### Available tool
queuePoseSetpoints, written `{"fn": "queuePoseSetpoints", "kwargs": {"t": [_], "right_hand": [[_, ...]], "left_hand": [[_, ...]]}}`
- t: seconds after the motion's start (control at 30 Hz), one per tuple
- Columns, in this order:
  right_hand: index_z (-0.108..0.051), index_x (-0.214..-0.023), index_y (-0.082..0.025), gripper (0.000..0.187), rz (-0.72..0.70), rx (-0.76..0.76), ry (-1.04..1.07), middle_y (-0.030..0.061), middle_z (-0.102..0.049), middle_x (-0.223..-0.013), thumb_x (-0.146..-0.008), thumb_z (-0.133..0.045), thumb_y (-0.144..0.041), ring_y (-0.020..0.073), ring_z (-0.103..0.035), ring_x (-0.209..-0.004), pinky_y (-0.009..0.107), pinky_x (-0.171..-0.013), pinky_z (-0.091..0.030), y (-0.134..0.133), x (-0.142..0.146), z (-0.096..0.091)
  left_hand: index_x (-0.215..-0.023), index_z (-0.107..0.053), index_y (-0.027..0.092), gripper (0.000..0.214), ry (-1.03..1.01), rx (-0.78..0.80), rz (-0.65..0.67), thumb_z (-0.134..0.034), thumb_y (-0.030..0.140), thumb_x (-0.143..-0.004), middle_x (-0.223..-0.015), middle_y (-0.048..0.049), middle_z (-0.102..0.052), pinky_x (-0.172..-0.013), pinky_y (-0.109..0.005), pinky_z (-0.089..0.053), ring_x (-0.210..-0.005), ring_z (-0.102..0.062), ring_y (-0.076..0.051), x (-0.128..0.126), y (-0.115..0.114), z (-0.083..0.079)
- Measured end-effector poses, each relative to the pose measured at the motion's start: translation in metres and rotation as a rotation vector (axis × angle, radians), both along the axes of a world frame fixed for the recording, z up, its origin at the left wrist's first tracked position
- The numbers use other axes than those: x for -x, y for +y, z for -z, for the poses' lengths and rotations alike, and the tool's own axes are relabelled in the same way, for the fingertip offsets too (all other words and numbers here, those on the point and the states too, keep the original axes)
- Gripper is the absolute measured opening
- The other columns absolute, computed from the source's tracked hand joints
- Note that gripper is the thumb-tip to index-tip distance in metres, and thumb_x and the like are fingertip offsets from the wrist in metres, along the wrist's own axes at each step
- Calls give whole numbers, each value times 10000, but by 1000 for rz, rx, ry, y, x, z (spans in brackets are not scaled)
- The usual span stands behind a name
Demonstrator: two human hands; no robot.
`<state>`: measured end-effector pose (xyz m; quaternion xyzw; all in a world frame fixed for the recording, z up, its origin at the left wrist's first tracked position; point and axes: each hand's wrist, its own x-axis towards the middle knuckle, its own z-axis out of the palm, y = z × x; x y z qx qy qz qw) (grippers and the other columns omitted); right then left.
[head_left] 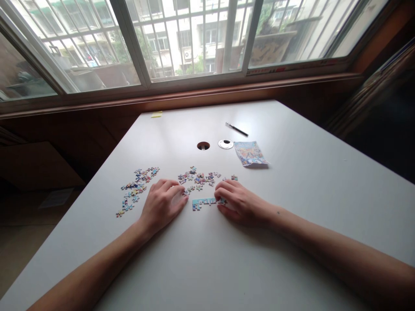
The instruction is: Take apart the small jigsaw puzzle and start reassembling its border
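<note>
A strip of joined jigsaw pieces (204, 201), pale blue along its top, lies flat on the white table between my hands. My right hand (238, 201) is at the strip's right end, its fingers curled down over a puzzle piece there and partly hiding it. My left hand (164, 200) rests on the table to the left of the strip, fingers bent, with a gap between thumb and forefinger and nothing seen in it. Loose jigsaw pieces (200, 178) lie just beyond both hands. Another scatter of puzzle pieces (134, 188) spreads out left of my left hand.
A creased picture sheet (251, 153) lies beyond my right hand, with a pen (237, 129) behind it. Beside the sheet are a round silver cover (225, 144) and a cable hole (203, 146). A yellow note (156, 114) sits at the far edge, below a barred window.
</note>
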<state>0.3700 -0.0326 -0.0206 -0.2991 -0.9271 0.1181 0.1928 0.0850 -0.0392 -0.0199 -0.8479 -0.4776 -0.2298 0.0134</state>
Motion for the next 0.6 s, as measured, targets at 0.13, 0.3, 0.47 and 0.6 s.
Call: {"fn": "queuePoseSetpoints", "kwargs": {"t": [0.13, 0.3, 0.47, 0.6], "right_hand": [[-492, -928, -190, 52, 26, 13, 2, 91, -581, -974, -883, -514, -177, 218, -486, -883, 373, -823, -422, -1, 3, 0], [-452, -856, -202, 73, 86, 7, -17, 65, -567, -889, -858, -521, -180, 205, -474, -828, 345, -787, -391, -2, 5, -1], [-434, -807, -207, 119, 158, -53, -44, 33, -562, -808, -833, -548, -226, 185, -465, -768, 338, -792, -347, -1, 5, 1], [-396, -719, -205, 184, 221, -94, 13, 1, -529, -698, -862, -509, -228, 157, -457, -685, 327, -780, -324, 1, 4, 4]], "left_hand": [[-957, -711, 251, 123, 10, 9, -9, -637, 338, -912, -1061, -37, -689, -933, -404, -454, -1010, -588, -239, 4, 8, 2], [-1063, -696, 237, 178, 9, -44, -32, -551, 255, -962, -1084, -49, -687, -935, -404, -445, -1002, -595, -230, 8, 15, 7], [-1023, -696, 211, 175, 68, -69, 90, -534, 212, -957, -1062, -69, -695, -943, -425, -436, -1052, -582, -246, -3, 21, -4], [-930, -724, 224, 140, 55, 54, 197, -588, 196, -911, -970, -49, -713, -884, -392, -459, -953, -598, -224, -18, 48, -22]]}}
